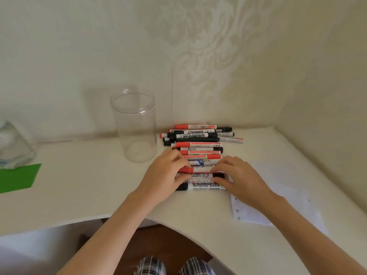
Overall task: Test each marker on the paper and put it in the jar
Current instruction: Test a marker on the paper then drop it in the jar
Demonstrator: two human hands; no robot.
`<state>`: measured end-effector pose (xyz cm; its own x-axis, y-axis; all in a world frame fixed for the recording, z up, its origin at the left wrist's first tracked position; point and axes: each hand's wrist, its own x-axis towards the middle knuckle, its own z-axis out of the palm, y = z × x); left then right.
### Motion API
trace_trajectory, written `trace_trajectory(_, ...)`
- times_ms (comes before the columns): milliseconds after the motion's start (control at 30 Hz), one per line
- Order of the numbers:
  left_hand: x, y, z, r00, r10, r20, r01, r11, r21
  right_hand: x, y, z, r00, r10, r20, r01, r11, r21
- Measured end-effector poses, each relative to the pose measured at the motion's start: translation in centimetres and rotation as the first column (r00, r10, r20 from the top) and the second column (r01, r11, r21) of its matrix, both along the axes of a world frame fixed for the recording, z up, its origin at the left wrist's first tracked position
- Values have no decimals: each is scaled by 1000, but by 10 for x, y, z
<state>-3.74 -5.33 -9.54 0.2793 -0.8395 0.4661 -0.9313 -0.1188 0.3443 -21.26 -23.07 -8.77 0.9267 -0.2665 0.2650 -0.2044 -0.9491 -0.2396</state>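
Both our hands rest on the near rows of the marker pile (196,155): the left hand (164,175) lies with fingers spread loosely over the cap ends, the right hand (238,177) likewise over the other ends, and we cannot tell whether either has closed on one marker. We judge the task barely begun, since the jar (135,126) just beyond our left hand stands empty and the paper (278,205) under and beside our right wrist shows no strokes. Every marker is left to test. Open counter (89,185) lies left of our left hand; the walls close in beyond the pile and right of our right hand, and the counter's curved edge runs beneath our forearms.
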Motion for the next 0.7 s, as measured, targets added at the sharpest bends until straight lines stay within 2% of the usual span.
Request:
trace_trajectory(167, -11, -2, 2, 997, 72, -20, -69, 990, 125, 3, 8, -1, 990, -130, 45, 124, 986, 111)
trace_trajectory(300, -17, -9, 9, 993, 115, 0, -113, 975, 192, 10, 11, -6, 991, -117, 69, 110, 988, 104)
trace_trajectory(467, -24, -8, 11, 986, 134, 101, -146, 981, 125, 13, 12, -8, 987, -138, 82, 137, 990, 19)
trace_trajectory(533, -26, -6, 13, 985, 146, 97, -152, 986, 63, 10, 14, 3, 990, -117, 76, 114, 993, 43)
trace_trajectory(567, -27, -5, 17, 986, 149, 74, -153, 987, 49, 7, 15, 13, 991, -111, 74, 102, 989, 110)
trace_trajectory(633, -30, -4, 24, 991, 132, 3, -132, 991, 27, -2, 15, 39, 982, -150, 115, 101, 930, 354)
trace_trajectory(667, -32, -4, 28, 993, 110, -50, -110, 994, 11, -7, 15, 52, 963, -211, 169, 100, 858, 504)
trace_trajectory(700, -37, -5, 32, 989, 84, -119, -85, 996, -2, -11, 16, 63, 930, -294, 220, 78, 743, 665)
